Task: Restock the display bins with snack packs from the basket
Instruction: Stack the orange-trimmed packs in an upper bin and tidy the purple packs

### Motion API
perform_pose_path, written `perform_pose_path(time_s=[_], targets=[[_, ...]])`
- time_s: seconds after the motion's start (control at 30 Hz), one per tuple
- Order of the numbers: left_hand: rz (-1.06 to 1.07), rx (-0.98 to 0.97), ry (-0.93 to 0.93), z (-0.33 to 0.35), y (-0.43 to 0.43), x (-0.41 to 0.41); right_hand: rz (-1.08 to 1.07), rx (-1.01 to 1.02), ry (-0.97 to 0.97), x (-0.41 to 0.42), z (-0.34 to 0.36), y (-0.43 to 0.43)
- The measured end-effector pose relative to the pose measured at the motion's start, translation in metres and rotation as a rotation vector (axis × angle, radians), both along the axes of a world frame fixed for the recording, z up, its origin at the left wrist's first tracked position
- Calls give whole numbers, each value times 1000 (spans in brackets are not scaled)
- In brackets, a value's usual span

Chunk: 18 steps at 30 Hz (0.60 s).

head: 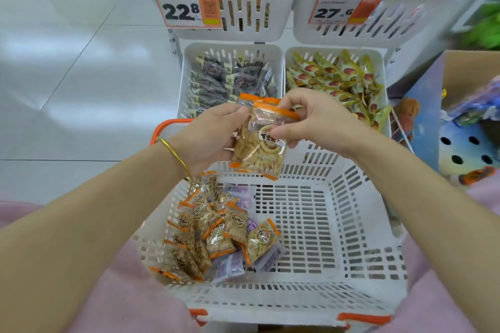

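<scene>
At frame centre, above the white slotted plastic basket (311,224), the left hand (213,132) and right hand (313,116) both pinch a stack of clear orange-edged snack packs (257,149). Slick film may slip, spilling packs short of the upper white bin (281,8).

The view is a person's own, looking down at two forearms, both bare up to the hands. The left hand (213,138) has a thin gold bangle (176,155) around its wrist, a plain, smooth, round band with a bright sheen. The right hand (316,119) and its wrist are bare. Pale pink clothing (121,292), soft and matte, shows below the arms on both sides of the lower edge.
</scene>
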<state>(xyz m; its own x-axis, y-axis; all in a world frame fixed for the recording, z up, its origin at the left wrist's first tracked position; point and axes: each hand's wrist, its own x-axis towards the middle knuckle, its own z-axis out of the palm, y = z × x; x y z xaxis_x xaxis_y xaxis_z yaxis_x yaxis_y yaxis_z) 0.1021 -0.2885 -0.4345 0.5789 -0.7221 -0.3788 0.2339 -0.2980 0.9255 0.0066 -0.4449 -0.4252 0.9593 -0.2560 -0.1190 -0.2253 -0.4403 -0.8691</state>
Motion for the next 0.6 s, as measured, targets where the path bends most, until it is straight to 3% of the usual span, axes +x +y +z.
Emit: perform_pose_path(time_s=[0.27, 0.43, 0.5, 0.6], targets=[[-191, -109, -129, 14, -1, 6, -71, -54, -161, 17, 7, -6], [-97, -64, -324, 37, -15, 35, -78, -53, -225, 43, 42, -20], [-110, -94, -403, 51, -23, 53, -60, 37, -173, 57, 64, -31], [-115, -147, -574, 72, -40, 78, 91, -18, -73, 82, 96, -46]])
